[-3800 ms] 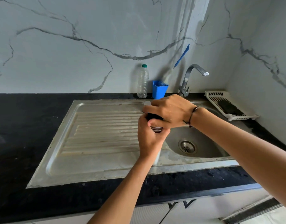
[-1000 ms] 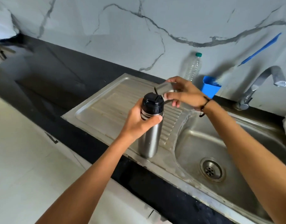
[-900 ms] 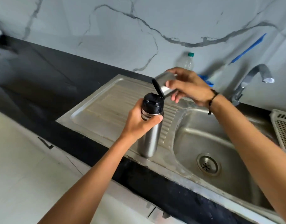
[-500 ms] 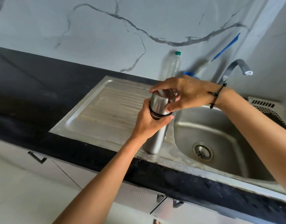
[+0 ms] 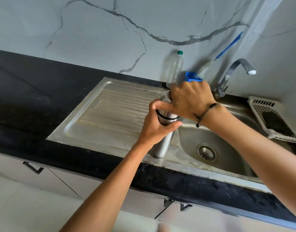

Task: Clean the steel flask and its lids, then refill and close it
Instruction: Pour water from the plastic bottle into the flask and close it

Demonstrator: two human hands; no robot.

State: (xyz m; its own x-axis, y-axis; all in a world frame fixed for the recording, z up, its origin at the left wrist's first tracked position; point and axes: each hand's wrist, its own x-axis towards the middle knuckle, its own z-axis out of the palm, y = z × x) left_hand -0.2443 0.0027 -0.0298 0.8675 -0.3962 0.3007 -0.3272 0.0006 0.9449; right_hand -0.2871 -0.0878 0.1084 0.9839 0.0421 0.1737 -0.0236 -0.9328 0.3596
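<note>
By the sink (image 5: 227,168), steel flask (image 5: 162,144) gripped steady in left hand (image 5: 156,127); right hand (image 5: 191,100) wrapped round outer lid (image 5: 165,96) for twisting.

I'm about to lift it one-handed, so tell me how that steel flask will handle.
The flask is tall and narrow on the sink's ribbed drainboard, so it probably tips easily. Its smooth steel looks slippery. The left hand grips near the top while the right hand holds the cap.

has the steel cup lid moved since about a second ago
Yes. The steel cup lid, then held up beside the flask toward the plastic bottle, now sits on the flask's top under the right hand.
</note>
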